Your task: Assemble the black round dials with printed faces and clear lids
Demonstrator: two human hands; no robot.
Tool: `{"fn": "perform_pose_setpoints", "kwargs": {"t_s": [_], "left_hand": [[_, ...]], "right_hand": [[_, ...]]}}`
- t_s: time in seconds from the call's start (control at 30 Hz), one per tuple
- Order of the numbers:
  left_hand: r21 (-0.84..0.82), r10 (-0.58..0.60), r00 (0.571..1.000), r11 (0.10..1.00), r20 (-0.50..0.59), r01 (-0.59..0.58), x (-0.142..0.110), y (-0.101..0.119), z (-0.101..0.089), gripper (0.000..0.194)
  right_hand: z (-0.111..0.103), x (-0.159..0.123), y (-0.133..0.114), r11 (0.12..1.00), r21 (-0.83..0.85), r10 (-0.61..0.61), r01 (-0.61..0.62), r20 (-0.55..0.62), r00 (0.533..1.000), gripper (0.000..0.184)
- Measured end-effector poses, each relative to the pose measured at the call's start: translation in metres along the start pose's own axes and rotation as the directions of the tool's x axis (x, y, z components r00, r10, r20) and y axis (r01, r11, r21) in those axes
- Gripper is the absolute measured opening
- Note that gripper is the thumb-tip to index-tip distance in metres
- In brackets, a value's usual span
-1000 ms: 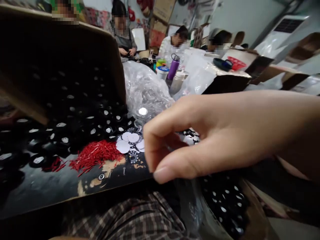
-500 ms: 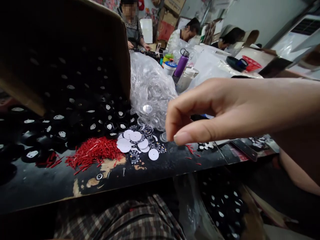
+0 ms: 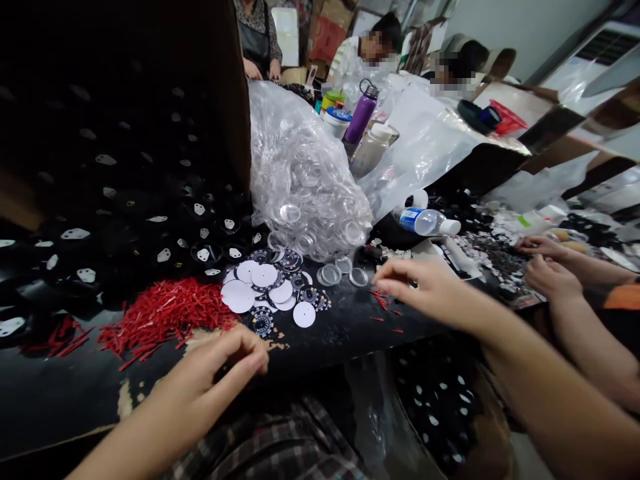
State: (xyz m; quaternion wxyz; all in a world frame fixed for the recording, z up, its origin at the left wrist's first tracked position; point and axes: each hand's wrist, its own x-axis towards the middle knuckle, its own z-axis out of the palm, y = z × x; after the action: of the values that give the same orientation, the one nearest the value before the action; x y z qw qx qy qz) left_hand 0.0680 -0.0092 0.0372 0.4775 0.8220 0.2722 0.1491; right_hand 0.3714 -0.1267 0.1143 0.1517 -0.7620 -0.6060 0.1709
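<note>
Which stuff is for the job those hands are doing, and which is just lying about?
Probably for the job, heaped close by:
red slivers
white and patterned discs
clear round pieces
black parts

Probably just lying about:
purple bottle
bottle with a blue label
blue-lidded tub

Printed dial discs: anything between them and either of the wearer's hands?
Left hand: nothing visible stands between it and the nearest printed dial disc, just beyond it. Right hand: a few loose clear round plastic pieces lie low on the black tabletop, partly between it and the discs.
</note>
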Motion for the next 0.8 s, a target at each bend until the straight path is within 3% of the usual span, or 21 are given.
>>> {"fn": "perform_pose_setpoints", "kwargs": {"t_s": [0.07,0.2,0.3,0.37,0.47,0.57,0.63,0.73,0.8], "left_hand": [[0.146,0.103,0.992,0.983,0.069,-0.112,0.024,-0.004,0.01,0.022],[0.324,0.38,0.91,0.851,0.166,-0.414,0.068,-0.002,0.064,0.027],[0.476,0.484,0.853,0.714,0.193,-0.513,0.092,-0.004,0.103,0.03],[0.549,0.483,0.855,0.67,0.191,-0.501,0.102,-0.01,0.114,0.025],[0.623,0.431,0.891,0.661,0.141,-0.419,0.104,-0.021,0.106,0.025],[0.678,0.373,0.926,0.664,0.065,-0.315,0.096,-0.027,0.085,0.027],[0.699,0.346,0.938,0.665,0.023,-0.262,0.089,-0.03,0.074,0.028],[0.712,0.345,0.938,0.665,-0.025,-0.226,0.082,-0.035,0.066,0.032],[0.706,0.372,0.926,0.673,-0.062,-0.223,0.08,-0.039,0.067,0.032]], "right_hand": [[0.043,-0.021,0.023,0.991,-0.115,0.057,-0.068,-0.096,0.994,0.018],[0.119,-0.046,0.058,0.906,-0.423,-0.091,-0.019,-0.238,0.967,0.053],[0.139,-0.04,0.084,0.883,-0.465,-0.132,-0.066,-0.381,0.915,0.049],[0.136,-0.026,0.097,0.898,-0.433,-0.136,-0.08,-0.446,0.885,0.04],[0.122,-0.001,0.104,0.925,-0.375,-0.148,-0.056,-0.495,0.856,0.028],[0.113,0.025,0.092,0.957,-0.29,-0.139,-0.017,-0.507,0.851,0.028],[0.118,0.042,0.077,0.98,-0.198,-0.072,-0.026,-0.469,0.88,0.043],[0.137,0.065,0.056,0.989,-0.09,0.075,-0.116,-0.368,0.927,0.083],[0.152,0.078,0.046,0.988,-0.088,0.087,-0.125,-0.35,0.933,0.088]]}}
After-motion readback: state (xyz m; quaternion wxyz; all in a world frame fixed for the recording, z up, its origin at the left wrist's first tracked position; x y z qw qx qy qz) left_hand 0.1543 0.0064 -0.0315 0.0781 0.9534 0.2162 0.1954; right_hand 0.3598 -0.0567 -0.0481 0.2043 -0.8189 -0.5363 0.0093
